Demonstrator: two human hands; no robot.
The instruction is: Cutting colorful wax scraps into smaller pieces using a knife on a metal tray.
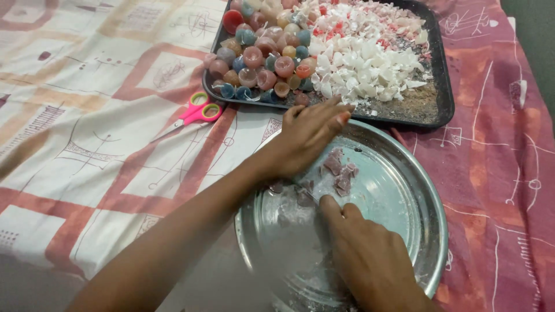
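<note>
We see a round steel plate (pixel 416 190) on the patterned cloth (pixel 87 115), holding a small scatter of pale mauve broken pieces (pixel 341 170) near its middle, with white dust across its floor. Our left hand (pixel 309 136) lies flat and spread over the plate's far rim, fingers loosely open, its heel just beside the pieces; it grips nothing we can see. Our right hand (pixel 364 254) rests inside the plate with the fingers curled under, fingertips touching the nearest pieces; whether it pinches one, we cannot tell. Just beyond the plate sits a black tray (pixel 440 86) with small coloured cups (pixel 260 58) heaped at its left and white and pink shards (pixel 370 63) at its right, brownish crumbs along the near edge. Pink scissors (pixel 196 112) lie on the cloth left of the tray. The tray's far end is cut off.
</note>
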